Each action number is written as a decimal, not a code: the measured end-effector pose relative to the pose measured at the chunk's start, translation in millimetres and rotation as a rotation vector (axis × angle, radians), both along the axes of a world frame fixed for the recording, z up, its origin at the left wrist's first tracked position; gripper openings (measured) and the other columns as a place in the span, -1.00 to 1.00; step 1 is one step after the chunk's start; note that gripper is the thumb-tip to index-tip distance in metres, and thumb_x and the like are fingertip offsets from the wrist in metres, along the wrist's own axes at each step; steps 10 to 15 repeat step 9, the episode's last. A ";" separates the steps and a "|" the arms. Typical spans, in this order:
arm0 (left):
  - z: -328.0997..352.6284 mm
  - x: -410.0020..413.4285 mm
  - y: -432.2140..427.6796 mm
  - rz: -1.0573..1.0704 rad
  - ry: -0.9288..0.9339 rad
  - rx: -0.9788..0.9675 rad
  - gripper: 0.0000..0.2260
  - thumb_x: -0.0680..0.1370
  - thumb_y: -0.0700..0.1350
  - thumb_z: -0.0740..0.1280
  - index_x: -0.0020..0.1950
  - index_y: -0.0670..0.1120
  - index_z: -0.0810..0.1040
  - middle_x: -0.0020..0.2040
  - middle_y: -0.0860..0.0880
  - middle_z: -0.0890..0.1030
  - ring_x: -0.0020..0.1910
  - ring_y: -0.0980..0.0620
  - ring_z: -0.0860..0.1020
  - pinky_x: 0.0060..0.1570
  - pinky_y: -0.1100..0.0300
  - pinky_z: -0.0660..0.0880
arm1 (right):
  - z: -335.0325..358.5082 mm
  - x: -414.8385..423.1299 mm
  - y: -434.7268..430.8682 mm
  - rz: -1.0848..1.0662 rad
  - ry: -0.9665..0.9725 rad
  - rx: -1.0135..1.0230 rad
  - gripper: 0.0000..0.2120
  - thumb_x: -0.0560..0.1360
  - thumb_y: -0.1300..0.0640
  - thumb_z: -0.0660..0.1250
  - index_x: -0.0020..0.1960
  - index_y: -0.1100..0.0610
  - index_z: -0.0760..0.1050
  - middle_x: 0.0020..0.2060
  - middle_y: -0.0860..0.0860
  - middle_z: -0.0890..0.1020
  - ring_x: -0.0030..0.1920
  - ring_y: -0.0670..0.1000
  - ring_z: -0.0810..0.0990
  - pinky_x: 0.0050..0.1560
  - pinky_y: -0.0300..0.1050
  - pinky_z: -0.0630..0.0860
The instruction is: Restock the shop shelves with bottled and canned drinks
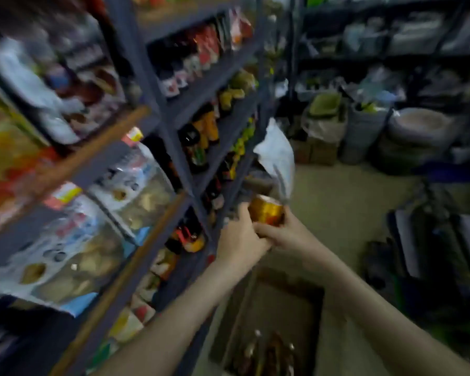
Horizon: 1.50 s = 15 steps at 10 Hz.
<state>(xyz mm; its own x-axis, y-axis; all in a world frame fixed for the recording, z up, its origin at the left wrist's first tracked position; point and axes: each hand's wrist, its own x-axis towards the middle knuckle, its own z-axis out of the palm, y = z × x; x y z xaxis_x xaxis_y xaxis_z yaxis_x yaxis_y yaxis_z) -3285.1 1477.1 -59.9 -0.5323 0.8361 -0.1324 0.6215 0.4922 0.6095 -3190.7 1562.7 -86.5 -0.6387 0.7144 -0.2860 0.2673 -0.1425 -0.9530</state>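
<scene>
A gold and orange drink can (266,210) is held in front of the blue shelving unit (174,156), at mid height. My right hand (280,231) grips the can from below and the right. My left hand (240,237) touches the can's left side and overlaps the right hand's fingers; blur hides whether it grips. Bottles and cans (201,137) stand in rows on the shelves just left of the hands. Below my arms an open cardboard box (272,308) on the floor holds several bottles (269,351). The whole frame is motion-blurred.
Bags of snacks (73,240) fill the near left shelves. A white plastic bag (278,156) hangs at the shelf end just above the can. Sacks and tubs (364,131) stand along the back wall, dark goods (432,240) at right. Bare floor (342,202) lies between.
</scene>
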 end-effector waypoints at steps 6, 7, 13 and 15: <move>-708.1 18.5 -86.1 -0.466 -0.058 -0.760 -0.53 0.60 -0.05 0.25 0.49 -0.03 0.23 0.38 -0.12 0.37 0.34 -0.12 0.36 0.26 0.01 0.36 | -717.1 71.7 -142.6 -0.260 -0.781 -0.496 -0.17 0.36 -0.06 0.53 0.42 0.27 0.18 0.28 0.20 0.47 0.24 0.19 0.50 0.17 -0.01 0.46; -743.2 11.0 -101.4 -0.494 -0.038 -0.902 -0.49 0.60 -0.03 0.24 0.52 -0.03 0.15 0.42 -0.16 0.31 0.39 -0.18 0.28 0.29 -0.05 0.32 | -755.0 64.6 -154.1 -0.219 -0.812 -0.472 -0.19 0.42 -0.03 0.49 0.46 0.26 0.12 0.29 0.19 0.48 0.27 0.19 0.49 0.20 0.01 0.42; -720.1 11.4 -108.0 -0.461 -0.116 -1.019 -0.57 0.64 -0.01 0.15 0.49 -0.05 0.21 0.40 -0.18 0.33 0.35 -0.20 0.36 0.24 -0.03 0.35 | -743.7 64.0 -165.5 -0.110 -0.833 -0.485 -0.30 0.50 0.14 0.40 0.50 0.17 0.09 0.31 0.19 0.47 0.29 0.19 0.48 0.28 0.09 0.43; -720.1 11.4 -108.0 -0.461 -0.116 -1.019 -0.57 0.64 -0.01 0.15 0.49 -0.05 0.21 0.40 -0.18 0.33 0.35 -0.20 0.36 0.24 -0.03 0.35 | -743.7 64.0 -165.5 -0.110 -0.833 -0.485 -0.30 0.50 0.14 0.40 0.50 0.17 0.09 0.31 0.19 0.47 0.29 0.19 0.48 0.28 0.09 0.43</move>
